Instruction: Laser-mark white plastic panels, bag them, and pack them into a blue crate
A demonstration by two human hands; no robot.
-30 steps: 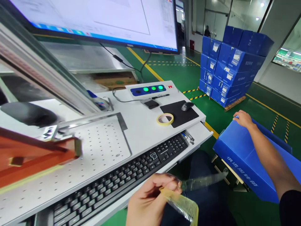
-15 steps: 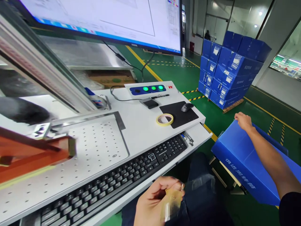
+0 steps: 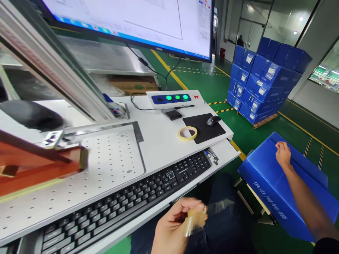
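Two hands: our left hand (image 3: 172, 225) pinches a film strip (image 3: 195, 218), and a blue box (image 3: 271, 180) lies under our right hand (image 3: 283, 153).

Near and right of the keyboard (image 3: 127, 205), thumb and fingers grip the strip's yellowish end; the clear tail points right and slightly far, along its long axis. We judge it best to hold that tail clear of itself, so it neither folds nor sticks. Farther right, the box turns its printed side near and left, its long axis running from far left to near right. Our curled right fingers seem to touch its top; whether they grasp an edge, we cannot tell.
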